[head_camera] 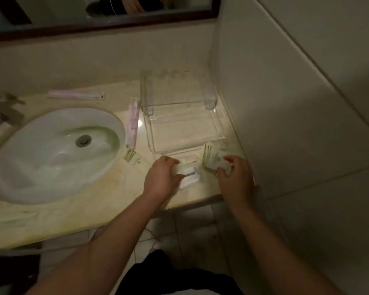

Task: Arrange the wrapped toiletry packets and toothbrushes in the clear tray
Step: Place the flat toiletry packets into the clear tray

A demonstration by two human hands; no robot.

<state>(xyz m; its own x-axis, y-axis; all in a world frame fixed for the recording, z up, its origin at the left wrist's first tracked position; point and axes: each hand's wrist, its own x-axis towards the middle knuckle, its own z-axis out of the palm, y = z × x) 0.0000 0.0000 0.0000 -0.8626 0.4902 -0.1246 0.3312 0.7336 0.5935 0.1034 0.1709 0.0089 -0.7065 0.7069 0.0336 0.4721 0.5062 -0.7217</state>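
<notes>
**Gathering packets at the front of the tray**

Reaching over the pale marble vanity counter (98,211), both bare hands work just in front of the clear acrylic tray (218,124), which sits against the right wall with its shallow front section holding nothing that can be made out. The left hand (161,179) curls its fingers around a small white wrapped packet with a dark strip (190,173), thumb on the near side and fingertips on the far side, so it grips the packet where it lies on the counter, touching the tray's front edge. The right hand (235,177) pinches a cream paper packet with gold line printing (215,161) between thumb and fingers; this packet lies near the tray's front right corner, and whether it is lifted off the counter cannot be told.

Another cream packet with gold lines (135,161) lies flat on the counter between the white oval sink basin (51,154) and the left hand, apart from both. A pink toothbrush in a clear wrapper (133,122) lies lengthwise just beside the tray's left wall. A second pink wrapped toothbrush (76,95) lies further back, behind the sink and well apart from the tray. A metal faucet (0,111) stands at the far left edge, blurred.
</notes>
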